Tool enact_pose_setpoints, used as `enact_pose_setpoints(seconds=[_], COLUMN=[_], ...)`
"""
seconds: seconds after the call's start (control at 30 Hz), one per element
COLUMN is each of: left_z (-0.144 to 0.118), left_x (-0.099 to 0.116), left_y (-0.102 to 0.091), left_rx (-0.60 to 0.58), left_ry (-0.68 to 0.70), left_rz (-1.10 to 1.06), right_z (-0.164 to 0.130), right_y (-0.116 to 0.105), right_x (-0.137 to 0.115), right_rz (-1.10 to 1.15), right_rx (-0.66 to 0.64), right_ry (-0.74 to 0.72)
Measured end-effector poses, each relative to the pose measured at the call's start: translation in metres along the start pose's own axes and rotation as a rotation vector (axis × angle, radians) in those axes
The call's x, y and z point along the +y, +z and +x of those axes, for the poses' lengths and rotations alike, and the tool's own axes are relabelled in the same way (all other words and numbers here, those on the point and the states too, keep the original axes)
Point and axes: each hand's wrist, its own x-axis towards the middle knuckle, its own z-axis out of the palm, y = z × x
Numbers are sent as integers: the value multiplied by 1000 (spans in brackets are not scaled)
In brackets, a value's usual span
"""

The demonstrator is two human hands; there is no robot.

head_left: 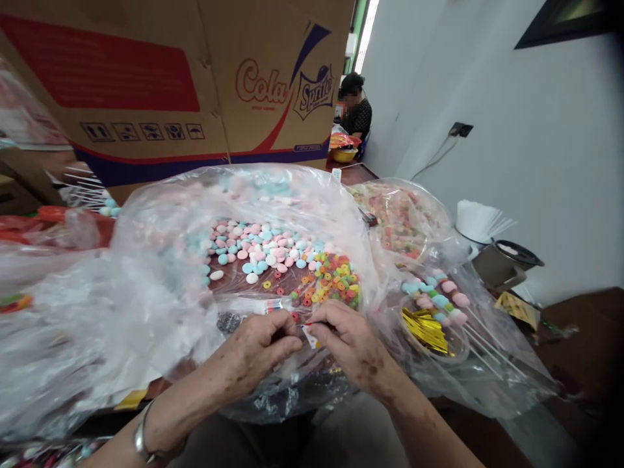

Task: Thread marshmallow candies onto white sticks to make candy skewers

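My right hand point(348, 344) pinches a small white printed wrapper point(311, 336) between thumb and fingertips. Close beside it, my left hand point(258, 344) has thumb and fingers drawn together; whatever may be between them is too small to make out. Just beyond both hands, small coloured ring-shaped sweets point(336, 279) lie heaped at the right. Round pink, blue and white candies point(263, 244) are spread behind them. Clear plastic sheeting point(160, 221) surrounds the candies. Near my left fingers lies a clear packet point(231, 322) with dark contents.
A large cardboard box point(170, 71) stands behind the sweets. To the right, gold twist ties point(429, 331) fill a clear bowl point(461, 344), with candy skewers point(446, 299) beside it. White paper sticks point(480, 218) stand near a dark container point(511, 263). Another person point(358, 110) sits farther back.
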Motion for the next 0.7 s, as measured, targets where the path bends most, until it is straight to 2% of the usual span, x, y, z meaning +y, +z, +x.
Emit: enact_pose_setpoints(seconds=[0.13, 0.27, 0.4, 0.5, 0.57, 0.7], left_z=[0, -2, -2, -2, -3, -7], left_x=[0, 0, 0, -5, -9, -18], left_y=[3, 5, 8, 10, 11, 12], left_rx=[45, -5, -62, -10, 9, -23], left_ry=[69, 118, 53, 46, 60, 17], left_rz=[10, -19, -133, -225, -213, -168], right_z=[-2, -4, -5, -6, -6, -7], right_y=[0, 5, 9, 6, 1, -8], right_x=[1, 1, 1, 0, -3, -15], right_rz=[-79, -120, -90, -78, -60, -13], right_rx=[85, 199, 250, 244, 199, 90], right_ry=[-65, -107, -98, -49, -27, 10])
